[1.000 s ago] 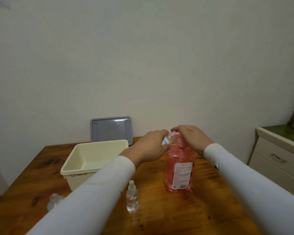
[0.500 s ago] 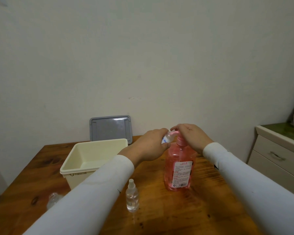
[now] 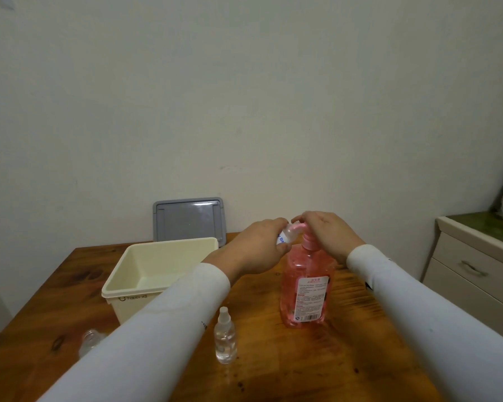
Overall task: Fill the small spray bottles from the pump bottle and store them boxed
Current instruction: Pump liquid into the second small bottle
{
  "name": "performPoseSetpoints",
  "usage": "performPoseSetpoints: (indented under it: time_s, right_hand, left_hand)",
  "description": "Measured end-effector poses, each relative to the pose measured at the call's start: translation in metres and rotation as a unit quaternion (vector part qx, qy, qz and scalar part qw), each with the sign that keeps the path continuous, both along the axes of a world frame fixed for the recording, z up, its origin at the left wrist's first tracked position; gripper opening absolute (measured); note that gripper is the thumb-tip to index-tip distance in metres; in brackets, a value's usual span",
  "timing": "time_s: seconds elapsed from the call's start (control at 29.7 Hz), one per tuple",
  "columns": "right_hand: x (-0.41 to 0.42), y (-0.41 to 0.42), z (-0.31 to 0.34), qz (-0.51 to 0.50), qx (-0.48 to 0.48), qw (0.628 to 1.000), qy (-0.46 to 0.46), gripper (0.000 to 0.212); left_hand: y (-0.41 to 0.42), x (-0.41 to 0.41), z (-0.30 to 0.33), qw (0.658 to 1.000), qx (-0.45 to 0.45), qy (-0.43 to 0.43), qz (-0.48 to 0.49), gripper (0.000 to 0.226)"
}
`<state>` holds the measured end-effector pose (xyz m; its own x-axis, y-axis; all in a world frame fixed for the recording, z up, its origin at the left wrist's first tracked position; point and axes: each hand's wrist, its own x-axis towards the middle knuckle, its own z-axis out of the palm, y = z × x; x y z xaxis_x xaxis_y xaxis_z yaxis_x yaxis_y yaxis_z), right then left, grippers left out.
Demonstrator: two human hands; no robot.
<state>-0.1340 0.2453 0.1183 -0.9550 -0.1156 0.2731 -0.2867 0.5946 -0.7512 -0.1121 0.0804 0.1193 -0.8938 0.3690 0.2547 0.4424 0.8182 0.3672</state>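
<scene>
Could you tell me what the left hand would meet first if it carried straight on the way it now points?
Probably the pump bottle's spout: the left hand holds a small bottle right at it, aimed rightward toward the right hand. Depth is unclear.

Dim, even indoor light; soft shadows; wide-angle bending at edges; slightly soft

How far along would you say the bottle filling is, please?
Done: one capped spray bottle stands filled. In hand: left hand holds a small bottle at the pump bottle spout; right hand is on the pump. Left: the cream box holds nothing.
</scene>
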Motion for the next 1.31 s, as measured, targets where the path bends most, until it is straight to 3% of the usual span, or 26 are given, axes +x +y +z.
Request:
performPoseSetpoints:
  time_s: [0.1,0.57,1.31]
  right_hand:
    - [0.001,0.001,0.001,0.004,0.061,0.998,0.0,0.037]
    - [0.0,0.002,0.004,0.008,0.104,0.995,-0.002,0.039]
    - [0.005,0.001,0.017,-0.008,0.104,0.994,0.015,0.039]
  left_hand:
    - [0.001,-0.001,-0.002,1.0,-0.011,-0.005,0.001,0.034]
    - [0.0,0.0,-0.002,1.0,-0.005,-0.012,0.005,0.035]
    - [-0.002,0.002,0.014,1.0,0.0,0.01,-0.007,0.035]
